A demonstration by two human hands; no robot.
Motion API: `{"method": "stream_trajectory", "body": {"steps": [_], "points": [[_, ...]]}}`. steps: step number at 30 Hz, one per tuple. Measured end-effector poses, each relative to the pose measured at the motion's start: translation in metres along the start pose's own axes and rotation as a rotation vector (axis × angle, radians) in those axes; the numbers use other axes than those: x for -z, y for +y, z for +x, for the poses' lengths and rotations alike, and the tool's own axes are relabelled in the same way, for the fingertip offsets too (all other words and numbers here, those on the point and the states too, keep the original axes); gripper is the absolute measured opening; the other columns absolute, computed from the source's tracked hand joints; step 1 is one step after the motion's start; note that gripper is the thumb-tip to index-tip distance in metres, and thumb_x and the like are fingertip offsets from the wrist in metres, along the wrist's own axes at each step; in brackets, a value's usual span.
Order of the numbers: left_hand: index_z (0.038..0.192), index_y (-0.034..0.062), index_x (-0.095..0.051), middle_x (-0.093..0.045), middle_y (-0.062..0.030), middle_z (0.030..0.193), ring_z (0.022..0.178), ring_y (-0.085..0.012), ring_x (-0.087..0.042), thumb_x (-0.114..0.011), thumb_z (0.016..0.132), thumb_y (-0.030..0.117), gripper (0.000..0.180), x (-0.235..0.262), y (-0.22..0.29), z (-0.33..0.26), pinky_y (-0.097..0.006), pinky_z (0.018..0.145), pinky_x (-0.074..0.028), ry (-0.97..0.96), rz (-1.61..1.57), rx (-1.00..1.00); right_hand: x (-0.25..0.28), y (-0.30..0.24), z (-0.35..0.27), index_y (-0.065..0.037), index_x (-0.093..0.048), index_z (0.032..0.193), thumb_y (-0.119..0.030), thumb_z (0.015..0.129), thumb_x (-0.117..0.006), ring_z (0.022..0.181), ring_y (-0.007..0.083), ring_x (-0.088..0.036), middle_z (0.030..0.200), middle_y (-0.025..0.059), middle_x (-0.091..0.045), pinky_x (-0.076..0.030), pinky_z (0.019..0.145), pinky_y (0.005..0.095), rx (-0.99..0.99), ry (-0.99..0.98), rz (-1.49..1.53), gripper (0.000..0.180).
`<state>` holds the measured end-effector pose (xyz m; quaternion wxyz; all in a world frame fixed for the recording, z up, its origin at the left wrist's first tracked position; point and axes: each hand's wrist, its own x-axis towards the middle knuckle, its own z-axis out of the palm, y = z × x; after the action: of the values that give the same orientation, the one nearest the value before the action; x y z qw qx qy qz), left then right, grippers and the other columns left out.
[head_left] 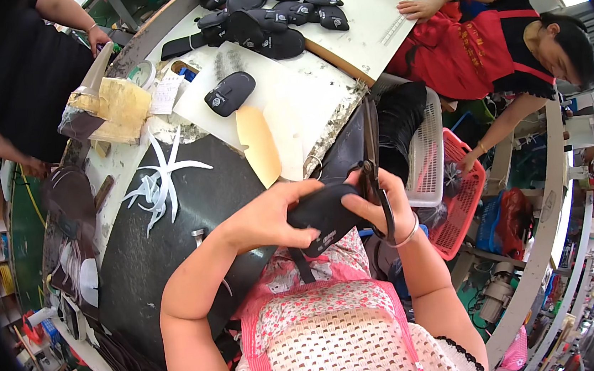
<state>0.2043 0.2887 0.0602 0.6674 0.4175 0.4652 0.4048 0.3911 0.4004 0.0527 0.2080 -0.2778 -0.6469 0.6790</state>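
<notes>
My left hand (271, 219) is closed on the left end of a black rounded fabric piece (325, 217), which looks like a slipper upper and carries small pale print. My right hand (393, 208) presses its thumb on the right end of that same piece. Dark scissors (372, 139) are also held in the right hand, blades pointing away from me and handle loops around the fingers. A similar black piece (229, 94) lies singly on the white sheet ahead. Beyond it is a pile of more such black pieces (263, 24).
Left of my arms, white curved strips (160, 177) lie on a black mat (147, 264). A tan card template (259, 146) rests near my left hand. At right stand a white basket (433, 151) and a red basket (465, 205), into which a person in a red apron (459, 48) reaches. Another person (22, 76) stands far left.
</notes>
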Motion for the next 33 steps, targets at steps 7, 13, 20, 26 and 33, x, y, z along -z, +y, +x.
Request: {"method": "stream_trajectory", "body": {"steps": [7, 13, 20, 26, 33], "points": [[0.103, -0.0024, -0.057, -0.063, -0.0052, 0.092, 0.082, -0.0105, -0.061, -0.063, 0.081, 0.006, 0.024, -0.008, -0.014, 0.008, -0.025, 0.074, -0.049, 0.393, -0.709, -0.191, -0.01, -0.013, 0.001, -0.001, -0.056, 0.086, -0.008, 0.077, -0.07, 0.053, 0.0063, -0.055, 0.065, 0.002, -0.059, -0.04, 0.043, 0.0204, -0.053, 0.038, 0.096, 0.018], [0.103, -0.0015, -0.057, -0.062, -0.0035, 0.09, 0.08, -0.0073, -0.058, -0.061, 0.081, 0.002, 0.022, 0.009, -0.016, 0.0, -0.022, 0.074, -0.048, 0.502, -0.371, -0.377, 0.026, 0.012, -0.002, 0.004, -0.052, 0.098, -0.078, 0.071, -0.042, 0.062, 0.0091, -0.043, 0.076, 0.0047, -0.05, -0.034, 0.054, 0.0211, -0.258, -0.537, 0.032, 0.087], [0.101, -0.0021, -0.058, -0.063, -0.0022, 0.087, 0.079, -0.0058, -0.057, -0.062, 0.08, 0.003, 0.022, 0.019, -0.012, 0.01, -0.022, 0.073, -0.047, 0.499, -0.236, -0.369, 0.029, 0.005, 0.003, 0.001, -0.051, 0.092, -0.072, 0.077, -0.044, 0.065, 0.0094, -0.039, 0.073, 0.0026, -0.044, -0.036, 0.057, 0.0234, -0.125, -0.484, -0.046, 0.074], [0.101, -0.0022, -0.058, -0.062, -0.0012, 0.085, 0.076, -0.0056, -0.055, -0.063, 0.08, 0.003, 0.022, 0.029, -0.007, 0.017, -0.022, 0.071, -0.047, 0.47, -0.148, -0.343, 0.037, 0.002, 0.007, -0.003, -0.047, 0.073, -0.073, 0.074, -0.047, 0.056, 0.0083, -0.034, 0.061, -0.0012, -0.038, -0.03, 0.048, 0.0243, -0.23, -0.521, -0.01, 0.07], [0.1, -0.002, -0.058, -0.061, -0.001, 0.083, 0.076, -0.0049, -0.055, -0.063, 0.08, 0.003, 0.021, 0.035, 0.001, 0.027, -0.022, 0.069, -0.047, 0.444, -0.11, -0.293, 0.039, -0.004, 0.009, -0.006, -0.046, 0.066, -0.074, 0.074, -0.044, 0.044, 0.0023, -0.037, 0.051, -0.0055, -0.038, -0.027, 0.039, 0.0184, -0.271, -0.44, -0.119, 0.069]]}}
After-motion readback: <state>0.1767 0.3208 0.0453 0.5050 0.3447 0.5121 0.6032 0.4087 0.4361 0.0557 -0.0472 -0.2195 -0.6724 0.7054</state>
